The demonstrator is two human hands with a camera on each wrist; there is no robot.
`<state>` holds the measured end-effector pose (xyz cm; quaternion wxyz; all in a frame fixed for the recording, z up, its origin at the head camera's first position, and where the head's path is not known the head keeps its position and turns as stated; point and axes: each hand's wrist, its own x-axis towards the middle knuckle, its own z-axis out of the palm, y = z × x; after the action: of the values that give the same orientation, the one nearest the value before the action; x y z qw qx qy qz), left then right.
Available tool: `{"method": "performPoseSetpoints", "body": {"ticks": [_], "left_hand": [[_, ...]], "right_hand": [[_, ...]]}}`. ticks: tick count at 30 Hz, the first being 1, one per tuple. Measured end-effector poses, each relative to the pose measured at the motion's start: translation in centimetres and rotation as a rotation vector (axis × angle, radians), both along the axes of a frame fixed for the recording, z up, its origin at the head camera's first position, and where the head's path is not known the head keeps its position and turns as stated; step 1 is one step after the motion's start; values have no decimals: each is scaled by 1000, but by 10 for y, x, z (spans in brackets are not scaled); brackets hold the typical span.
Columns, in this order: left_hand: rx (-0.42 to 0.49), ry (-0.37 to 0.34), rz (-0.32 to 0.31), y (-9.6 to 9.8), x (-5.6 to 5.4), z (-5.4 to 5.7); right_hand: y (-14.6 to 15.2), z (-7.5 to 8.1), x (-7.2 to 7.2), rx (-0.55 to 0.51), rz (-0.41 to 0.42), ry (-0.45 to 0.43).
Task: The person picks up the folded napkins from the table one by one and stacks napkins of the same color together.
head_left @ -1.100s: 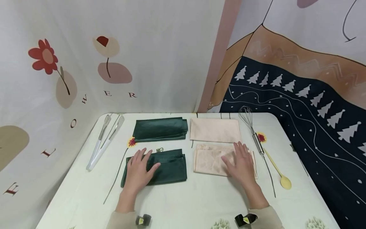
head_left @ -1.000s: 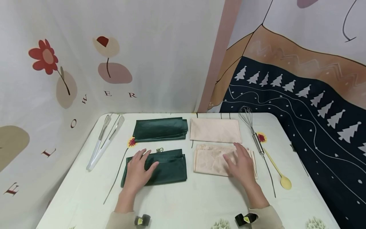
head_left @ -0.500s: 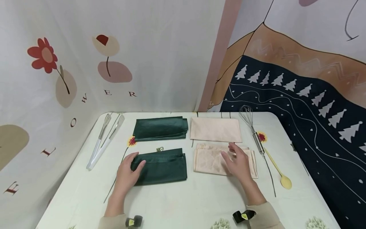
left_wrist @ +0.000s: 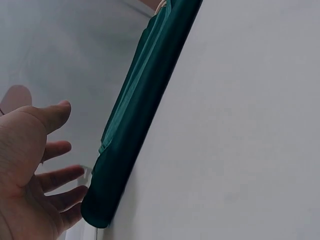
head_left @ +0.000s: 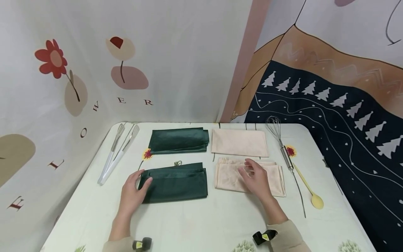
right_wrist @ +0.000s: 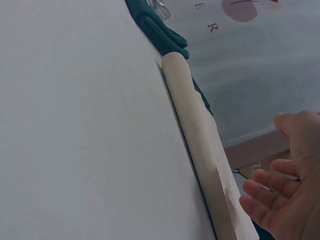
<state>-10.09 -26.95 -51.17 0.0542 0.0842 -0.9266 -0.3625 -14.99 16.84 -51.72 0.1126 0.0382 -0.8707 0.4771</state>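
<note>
Head view: the near green cloth [head_left: 176, 185] lies left of the table's [head_left: 189, 224] middle, a gap parting it from the near pale cloth [head_left: 228, 177]; both long axes roughly follow the far edge. The left hand [head_left: 130, 192], loosely spread and holding nothing, partly hides the green cloth's left end; the right hand [head_left: 258, 181], fingers loosely bent, holding nothing, covers some of the pale one. Fingertip contact is unclear.

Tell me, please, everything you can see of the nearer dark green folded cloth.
The nearer green cloth looks like smooth fabric, folded into a layered, roughly rectangular bundle. It lies flat on the pale table, nearer the person than the other green cloth, with a small cord-like loop at its far edge. The left grip is at its left end; contact is unclear.
</note>
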Motion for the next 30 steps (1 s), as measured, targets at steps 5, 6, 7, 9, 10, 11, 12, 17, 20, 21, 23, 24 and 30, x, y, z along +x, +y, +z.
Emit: {"method": "performPoseSetpoints", "body": {"ticks": [5, 6, 7, 9, 10, 11, 12, 17, 20, 21, 23, 24, 30], "left_hand": [[-5, -12, 16, -4, 1, 0], [-5, -11, 16, -5, 1, 0], [-5, -9, 16, -6, 2, 0], [-3, -11, 18, -7, 2, 1], [-3, -13, 20, -8, 3, 1], [-3, -16, 22, -8, 3, 1], [0, -18, 24, -9, 3, 1], [10, -52, 33, -13, 5, 0], [9, -85, 42, -14, 6, -1], [7, -93, 43, -15, 7, -1], [2, -101, 45, -15, 7, -1], [2, -103, 45, -15, 7, -2], [3, -150, 21, -16, 9, -3]], "right_hand": [[-8, 0, 0, -13, 43, -9], [-10, 0, 0, -18, 50, -11], [-12, 0, 1, -18, 56, -14], [-17, -1, 1, -18, 68, -19], [-20, 0, 1, -20, 75, -25], [-23, 0, 1, -25, 81, -32], [-26, 0, 1, -25, 85, -41], [-43, -2, -1, -42, 114, -86], [-53, -4, -2, -49, 138, -98], [-56, -5, -2, -50, 147, -98], [-63, -6, -3, -48, 167, -99], [-67, -6, -3, -49, 178, -100], [-86, -5, -6, -7, 251, -102]]}}
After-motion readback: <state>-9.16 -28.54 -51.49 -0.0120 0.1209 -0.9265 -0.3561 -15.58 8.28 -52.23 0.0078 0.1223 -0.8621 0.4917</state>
